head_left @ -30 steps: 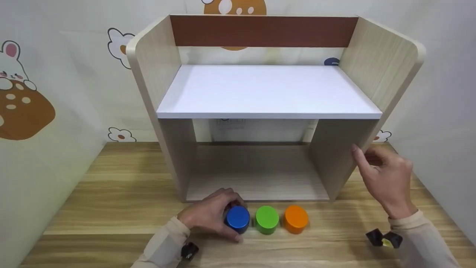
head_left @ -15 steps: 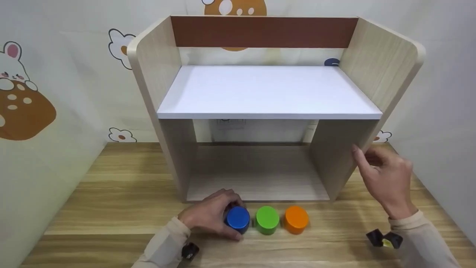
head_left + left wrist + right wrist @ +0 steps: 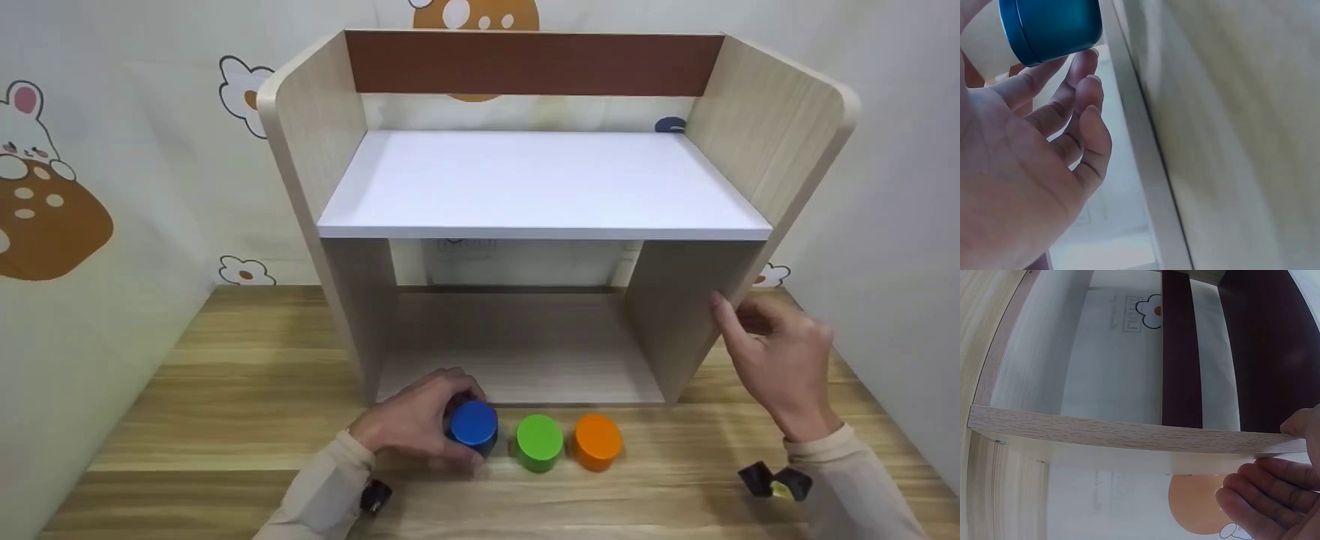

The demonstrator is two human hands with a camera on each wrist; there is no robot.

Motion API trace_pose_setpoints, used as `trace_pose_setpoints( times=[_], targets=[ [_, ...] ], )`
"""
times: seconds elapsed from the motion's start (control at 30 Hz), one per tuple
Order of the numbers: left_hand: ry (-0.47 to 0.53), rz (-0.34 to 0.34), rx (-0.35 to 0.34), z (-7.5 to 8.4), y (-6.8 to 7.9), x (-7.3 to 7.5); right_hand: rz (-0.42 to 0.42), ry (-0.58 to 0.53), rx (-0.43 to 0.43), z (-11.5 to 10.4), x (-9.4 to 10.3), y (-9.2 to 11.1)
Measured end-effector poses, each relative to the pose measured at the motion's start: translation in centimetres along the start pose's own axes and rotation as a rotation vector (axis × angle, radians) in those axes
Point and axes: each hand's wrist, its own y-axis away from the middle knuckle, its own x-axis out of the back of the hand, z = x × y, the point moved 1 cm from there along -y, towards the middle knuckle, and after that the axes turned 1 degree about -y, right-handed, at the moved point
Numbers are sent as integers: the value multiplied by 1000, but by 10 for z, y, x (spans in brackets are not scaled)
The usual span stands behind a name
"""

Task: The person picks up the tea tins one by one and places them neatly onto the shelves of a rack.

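My left hand (image 3: 420,414) grips a blue lidded tin (image 3: 474,424), thumb on its near side and fingers round the far side. In the left wrist view the tin (image 3: 1058,28) shows a lid seam, and the lower fingers curl beneath it without wrapping it. A green tin (image 3: 539,441) and an orange tin (image 3: 597,441) stand in a row to its right, before the shelf. At the right, my right hand (image 3: 784,356) holds the front edge of the wooden shelf's side panel (image 3: 694,315), with the thumb inside and the fingers outside, as the right wrist view shows too.
The two-level desk shelf has a white upper board (image 3: 547,184) and a brown back rail (image 3: 532,64). It stands on a wood-grain table (image 3: 217,420). Patterned walls (image 3: 150,187) close in the back and both sides.
The left hand has moved the blue tin slightly left and away from me, widening its gap to the green one. The right hand has stayed on the panel.
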Motion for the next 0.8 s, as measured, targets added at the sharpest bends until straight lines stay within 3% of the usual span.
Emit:
trace_pose_setpoints(
  times=[0.2, 0.43, 0.6, 0.8],
  targets=[
    [39, 74, 17, -4, 4, 14, -9, 10, -18, -1, 0, 0],
    [4, 190, 111, -7, 6, 25, -10, 3, -24, -1, 1, 1],
    [-35, 227, 174, -6, 4, 27, 15, -6, 17, -1, 1, -1],
    [-24, 260, 224, -5, -1, 31, 4, -1, -1, -1, 0, -1]
  ],
)
